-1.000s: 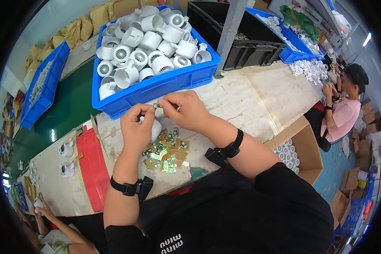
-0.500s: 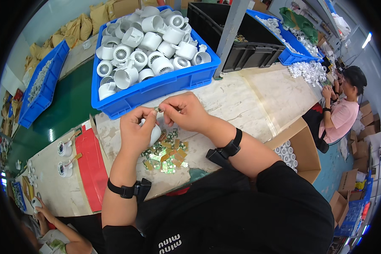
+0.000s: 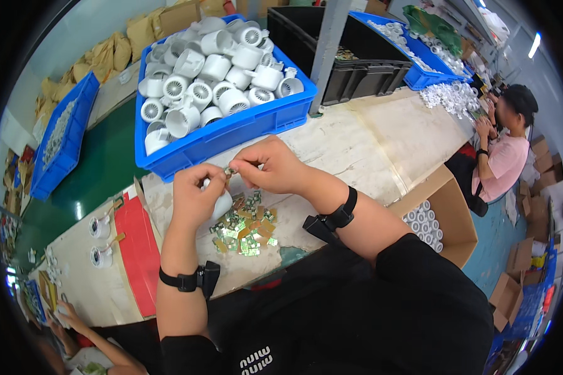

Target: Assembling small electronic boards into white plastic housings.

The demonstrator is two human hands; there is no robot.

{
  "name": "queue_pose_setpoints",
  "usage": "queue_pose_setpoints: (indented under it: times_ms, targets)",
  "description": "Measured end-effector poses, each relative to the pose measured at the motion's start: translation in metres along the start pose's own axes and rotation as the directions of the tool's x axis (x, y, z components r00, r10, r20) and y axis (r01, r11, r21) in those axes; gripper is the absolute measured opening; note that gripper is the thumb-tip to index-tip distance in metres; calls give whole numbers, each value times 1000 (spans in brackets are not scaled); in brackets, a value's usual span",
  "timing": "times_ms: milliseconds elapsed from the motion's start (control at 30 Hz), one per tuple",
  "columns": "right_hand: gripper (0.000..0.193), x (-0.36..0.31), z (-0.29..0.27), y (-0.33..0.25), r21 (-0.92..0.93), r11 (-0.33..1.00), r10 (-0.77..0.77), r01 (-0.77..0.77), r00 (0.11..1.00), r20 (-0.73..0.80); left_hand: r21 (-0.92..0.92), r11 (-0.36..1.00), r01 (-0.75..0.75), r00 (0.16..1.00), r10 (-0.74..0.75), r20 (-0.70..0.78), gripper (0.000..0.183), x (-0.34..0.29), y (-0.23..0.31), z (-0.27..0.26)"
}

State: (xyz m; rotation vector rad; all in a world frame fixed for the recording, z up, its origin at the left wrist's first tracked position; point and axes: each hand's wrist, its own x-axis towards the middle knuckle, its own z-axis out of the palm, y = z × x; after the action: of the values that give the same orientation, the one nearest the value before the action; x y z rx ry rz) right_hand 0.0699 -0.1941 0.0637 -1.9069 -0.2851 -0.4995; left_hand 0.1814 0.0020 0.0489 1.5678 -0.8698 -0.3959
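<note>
My left hand [image 3: 192,192] is closed around a white plastic housing [image 3: 223,205], which its fingers partly hide. At its thumb and fingertip sits a small green circuit board [image 3: 230,170]. My right hand [image 3: 270,166] meets it there, thumb and forefinger pinched on the same board. Both hands are over the worktable, just in front of a blue crate [image 3: 231,130]. Below and right of the housing lies a loose pile of small green and tan circuit boards [image 3: 249,230]. The fine detail between the fingertips is too small to make out.
White cup-shaped housings [image 3: 216,67] fill the crate. A grey post [image 3: 326,56] and a black bin [image 3: 369,78] stand behind right. A cardboard box [image 3: 460,219] of white round parts is at right. Two white parts [image 3: 100,256] lie beyond the red strip [image 3: 136,256]. Co-workers sit at both sides.
Both hands have shifted slightly left in the picture, still together at the board. The view has turned a little; the housing sits slightly lower in my left hand.
</note>
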Motion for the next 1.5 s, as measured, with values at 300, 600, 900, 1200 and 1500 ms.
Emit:
queue_pose_setpoints:
  times_ms: [300, 600, 900, 1200, 1500]
  targets:
    - [17, -4, -8, 1, 107, 992, 54, -61, 996, 66, 184, 971, -155, 987, 162, -22, 10, -9, 20, 14]
    - [30, 1, -10, 0, 121, 977, 175, -178, 984, 36, 195, 977, -83, 993, 98, -69, 14, -5, 4, 20]
    - [38, 9, -4, 27, 58, 975, 222, -215, 947, -233, 403, 915, -12, 988, 73, -136, 11, -13, 29, -8]
    - [18, -2, 3, 11, -324, 946, 0, -30, 996, -91, 939, 186, 289, 935, 158, -319, 30, -131, -5, -139]
    - [19, -4, 9, 5, -362, 922, -86, 136, 985, 153, 801, 61, 596, 803, -72, -592, 68, -173, -42, -179]
